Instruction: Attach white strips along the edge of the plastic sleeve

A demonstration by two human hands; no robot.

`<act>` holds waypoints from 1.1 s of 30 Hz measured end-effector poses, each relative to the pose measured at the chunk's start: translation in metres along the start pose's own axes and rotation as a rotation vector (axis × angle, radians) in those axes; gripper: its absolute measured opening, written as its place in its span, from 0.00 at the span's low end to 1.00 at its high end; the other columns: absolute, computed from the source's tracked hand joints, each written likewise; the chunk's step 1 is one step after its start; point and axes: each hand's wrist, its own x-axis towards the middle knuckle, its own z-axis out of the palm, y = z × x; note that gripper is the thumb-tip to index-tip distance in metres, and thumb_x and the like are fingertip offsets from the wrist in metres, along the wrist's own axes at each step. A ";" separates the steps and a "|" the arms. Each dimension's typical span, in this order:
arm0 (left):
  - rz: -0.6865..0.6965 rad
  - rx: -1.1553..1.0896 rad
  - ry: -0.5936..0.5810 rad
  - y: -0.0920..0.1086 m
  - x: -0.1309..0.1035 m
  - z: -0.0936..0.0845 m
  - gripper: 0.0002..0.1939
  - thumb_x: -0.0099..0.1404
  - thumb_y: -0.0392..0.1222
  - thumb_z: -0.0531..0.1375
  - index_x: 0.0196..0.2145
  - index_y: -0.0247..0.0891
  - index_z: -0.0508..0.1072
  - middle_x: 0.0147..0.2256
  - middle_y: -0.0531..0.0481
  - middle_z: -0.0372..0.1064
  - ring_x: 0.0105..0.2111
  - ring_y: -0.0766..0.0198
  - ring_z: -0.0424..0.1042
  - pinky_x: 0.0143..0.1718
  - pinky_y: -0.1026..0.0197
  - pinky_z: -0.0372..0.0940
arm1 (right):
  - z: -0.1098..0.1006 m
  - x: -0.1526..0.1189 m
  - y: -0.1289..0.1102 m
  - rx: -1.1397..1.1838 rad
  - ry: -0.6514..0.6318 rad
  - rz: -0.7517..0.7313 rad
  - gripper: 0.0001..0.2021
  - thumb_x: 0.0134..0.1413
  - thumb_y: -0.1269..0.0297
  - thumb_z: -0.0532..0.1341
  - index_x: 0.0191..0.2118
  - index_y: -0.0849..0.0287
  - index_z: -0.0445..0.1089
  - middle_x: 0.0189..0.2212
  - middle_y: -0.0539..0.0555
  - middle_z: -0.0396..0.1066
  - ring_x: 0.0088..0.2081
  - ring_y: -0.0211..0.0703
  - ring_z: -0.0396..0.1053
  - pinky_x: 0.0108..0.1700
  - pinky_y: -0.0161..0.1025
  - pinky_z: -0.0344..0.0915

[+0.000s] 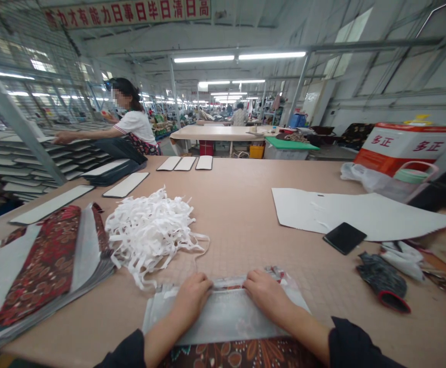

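Clear plastic piece (226,314) lies flat at near table edge, over red floral fabric (241,352). Left hand (192,299) & right hand (266,294) both curled, fingertips pressing down its far folded edge. Looks early on: fold being held, nothing fastened yet. Left: heap of white straps (151,230), stack of floral pieces (42,266). Right: black phone (344,237), glove (383,281), white sheet (360,212). Tan table (241,204); big workshop w/ strip lights, co-worker (131,128) at racks.
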 end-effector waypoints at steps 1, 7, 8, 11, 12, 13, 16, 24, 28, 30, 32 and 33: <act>-0.030 -0.018 0.006 0.004 0.003 0.001 0.07 0.61 0.34 0.52 0.33 0.38 0.70 0.34 0.49 0.65 0.36 0.62 0.63 0.38 0.62 0.58 | -0.001 0.006 -0.008 0.030 -0.009 0.022 0.03 0.52 0.72 0.58 0.29 0.59 0.67 0.30 0.50 0.66 0.35 0.40 0.62 0.36 0.35 0.54; -0.177 -0.068 0.031 0.019 0.014 0.010 0.05 0.58 0.32 0.53 0.31 0.36 0.69 0.31 0.49 0.66 0.35 0.61 0.63 0.38 0.61 0.57 | 0.014 0.037 -0.049 0.029 0.047 0.051 0.03 0.51 0.67 0.59 0.29 0.59 0.65 0.29 0.51 0.65 0.35 0.43 0.61 0.35 0.37 0.54; -0.184 -0.076 0.023 0.018 0.014 0.011 0.05 0.58 0.32 0.53 0.31 0.36 0.68 0.31 0.49 0.66 0.35 0.62 0.63 0.37 0.61 0.57 | 0.017 0.038 -0.050 0.001 0.061 0.036 0.03 0.52 0.69 0.58 0.29 0.59 0.64 0.29 0.52 0.65 0.34 0.43 0.61 0.35 0.37 0.53; -0.189 -0.104 0.001 0.014 0.014 0.011 0.04 0.56 0.32 0.54 0.30 0.36 0.68 0.31 0.50 0.66 0.34 0.62 0.64 0.37 0.62 0.57 | 0.023 0.036 -0.042 -0.064 0.070 -0.030 0.05 0.55 0.73 0.54 0.29 0.59 0.63 0.28 0.52 0.64 0.33 0.42 0.61 0.33 0.37 0.53; -0.184 -0.114 -0.001 0.012 0.014 0.011 0.04 0.56 0.32 0.54 0.30 0.36 0.68 0.31 0.51 0.66 0.34 0.62 0.64 0.37 0.62 0.57 | 0.022 0.034 -0.037 -0.074 0.059 -0.045 0.05 0.55 0.74 0.54 0.30 0.59 0.63 0.29 0.52 0.64 0.33 0.42 0.61 0.33 0.37 0.53; -0.176 -0.123 -0.001 0.011 0.014 0.012 0.04 0.56 0.32 0.54 0.30 0.36 0.68 0.31 0.51 0.66 0.34 0.63 0.64 0.37 0.62 0.57 | 0.020 0.030 -0.031 -0.080 0.042 -0.051 0.06 0.55 0.75 0.53 0.30 0.59 0.63 0.29 0.52 0.64 0.33 0.42 0.61 0.33 0.37 0.53; -0.143 -0.140 -0.006 0.007 0.014 0.011 0.05 0.56 0.32 0.54 0.30 0.37 0.69 0.31 0.51 0.66 0.35 0.63 0.63 0.37 0.62 0.57 | 0.010 0.019 -0.011 -0.091 -0.016 -0.004 0.07 0.53 0.77 0.54 0.32 0.59 0.64 0.30 0.52 0.65 0.34 0.43 0.61 0.34 0.37 0.53; 0.039 -0.063 0.041 0.008 0.007 0.011 0.06 0.61 0.34 0.53 0.32 0.38 0.70 0.32 0.51 0.64 0.36 0.63 0.62 0.37 0.63 0.58 | 0.007 0.025 -0.028 0.115 -0.011 -0.029 0.07 0.54 0.76 0.53 0.34 0.59 0.66 0.32 0.51 0.66 0.37 0.39 0.61 0.37 0.34 0.56; 0.199 0.132 0.078 0.006 0.002 0.015 0.07 0.64 0.36 0.52 0.33 0.39 0.69 0.32 0.52 0.64 0.34 0.62 0.62 0.35 0.61 0.58 | 0.018 0.026 -0.044 0.029 0.089 -0.199 0.03 0.55 0.71 0.55 0.32 0.59 0.65 0.31 0.51 0.65 0.35 0.41 0.61 0.36 0.37 0.57; 0.285 0.215 0.094 0.002 -0.002 0.014 0.06 0.64 0.37 0.51 0.36 0.39 0.68 0.33 0.51 0.64 0.35 0.61 0.62 0.35 0.60 0.59 | 0.017 0.016 -0.036 -0.045 0.110 -0.255 0.03 0.55 0.71 0.55 0.34 0.60 0.65 0.31 0.51 0.65 0.35 0.41 0.61 0.36 0.38 0.57; 0.338 0.254 0.096 -0.003 -0.006 0.011 0.07 0.64 0.37 0.51 0.39 0.38 0.67 0.34 0.50 0.65 0.35 0.61 0.62 0.35 0.60 0.59 | 0.014 0.001 -0.017 -0.100 0.108 -0.281 0.05 0.55 0.72 0.55 0.37 0.61 0.65 0.32 0.52 0.65 0.34 0.42 0.61 0.36 0.38 0.57; 0.343 0.255 0.094 -0.006 -0.008 0.010 0.08 0.64 0.36 0.51 0.41 0.38 0.67 0.34 0.50 0.65 0.35 0.61 0.62 0.36 0.60 0.59 | 0.011 -0.008 -0.006 -0.116 0.098 -0.271 0.06 0.54 0.73 0.55 0.38 0.61 0.65 0.32 0.52 0.65 0.35 0.42 0.61 0.36 0.38 0.57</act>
